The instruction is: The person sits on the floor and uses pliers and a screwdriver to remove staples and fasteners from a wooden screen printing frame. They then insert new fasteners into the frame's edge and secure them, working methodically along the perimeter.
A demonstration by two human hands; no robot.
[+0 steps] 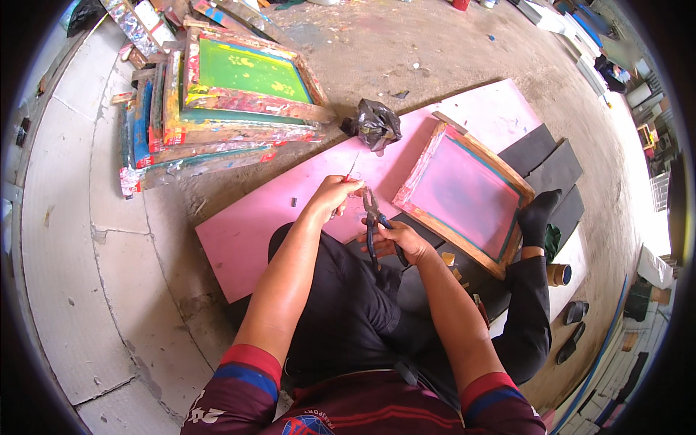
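A workshop, likely screen-printing (paint-smeared framed screens (239, 101) lie stacked).

Navy-handled pliers (373, 214), pink board (250, 235), green screen (246, 71)

Down we look from head height, one wide fisheye close above the lap (337, 312), floor (355, 54) spreading ahead.

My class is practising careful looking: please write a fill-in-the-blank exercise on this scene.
The right hand holds a pair of ____.
The stack of frames is on the person's ____ side.
The stack's top frame has a mainly ____ screen.
The biggest board in view is coloured ____.

Missing words: pliers; left; green; pink.
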